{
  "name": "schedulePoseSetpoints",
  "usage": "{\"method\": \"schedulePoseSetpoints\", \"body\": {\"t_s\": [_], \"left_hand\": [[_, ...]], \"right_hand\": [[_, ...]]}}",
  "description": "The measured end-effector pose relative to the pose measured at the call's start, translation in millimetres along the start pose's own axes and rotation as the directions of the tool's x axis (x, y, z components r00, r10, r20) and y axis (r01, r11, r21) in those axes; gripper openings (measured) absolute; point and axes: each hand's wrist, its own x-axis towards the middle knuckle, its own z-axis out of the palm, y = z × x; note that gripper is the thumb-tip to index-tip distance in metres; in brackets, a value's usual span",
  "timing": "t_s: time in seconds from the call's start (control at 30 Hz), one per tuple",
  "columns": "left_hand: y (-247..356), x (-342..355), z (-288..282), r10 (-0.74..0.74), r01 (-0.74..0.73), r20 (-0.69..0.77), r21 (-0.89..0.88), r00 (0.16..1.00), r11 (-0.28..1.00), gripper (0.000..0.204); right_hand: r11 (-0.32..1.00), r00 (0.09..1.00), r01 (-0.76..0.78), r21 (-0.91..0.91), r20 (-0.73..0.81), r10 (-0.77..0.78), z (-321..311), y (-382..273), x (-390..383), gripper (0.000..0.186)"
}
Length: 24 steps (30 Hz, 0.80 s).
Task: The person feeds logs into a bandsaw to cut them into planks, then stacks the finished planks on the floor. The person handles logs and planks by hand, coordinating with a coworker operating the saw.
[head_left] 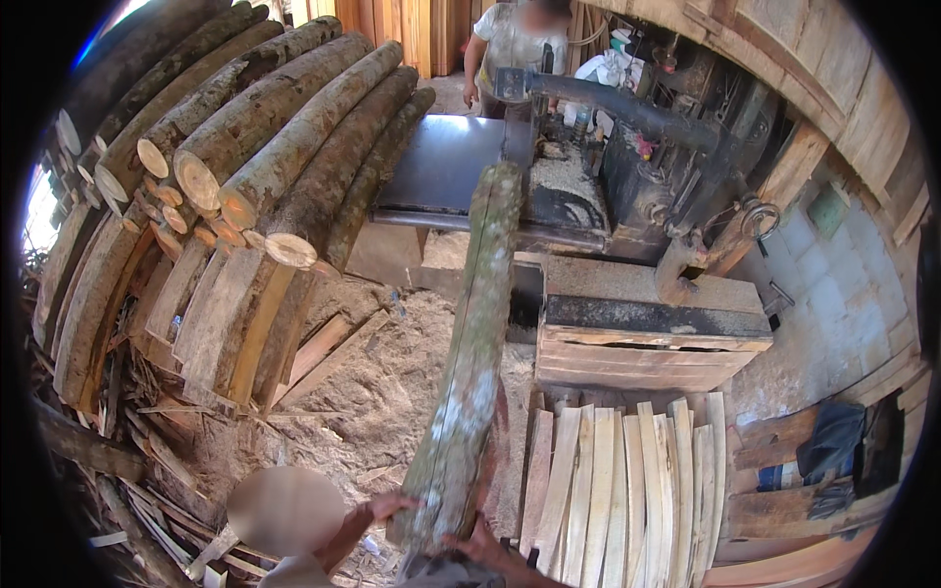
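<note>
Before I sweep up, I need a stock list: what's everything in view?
long log: one, mottled green-grey, centre
stacked logs: many, brown, upper left
slabs: several, brown, below the stack
pale boards: roughly ten, cream, lower right
metal table: one, dark grey, upper centre
machine: one, blackish, upper right
wooden box: one, light brown, below machine
sawdust: uncountable, tan, floor
co-worker: one, light shirt, top centre
left hand: one, bare, log's near end
right hand: one, bare, log's near end
</note>
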Motion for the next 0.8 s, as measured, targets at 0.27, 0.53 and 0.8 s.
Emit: {"method": "schedulePoseSetpoints", "body": {"t_s": [0.27, 0.53, 0.8], "left_hand": [[7.1, -19.8, 20.6, -0.069, 0.085, 0.06, -0.342, 0.996, 0.936, 0.057], [87.5, -20.1, -3.2, 0.154, -0.063, 0.288, -0.301, 0.945, 0.952, 0.081], [50.5, 44.0, 3.2, 0.124, -0.101, 0.374, -0.08, 0.919, 0.992, 0.058]], "right_hand": [[0.926, 0.945, -0.289, 0.244, -0.08, 0.316, 9.0, -20.3, -5.5, 0.086], [0.936, 0.953, -0.171, 0.308, -0.189, 0.237, -76.5, -81.3, 285.6, 0.095], [0.932, 0.945, -0.235, -0.275, -0.288, 0.153, -16.8, 1.1, 229.0, 0.044]]}}
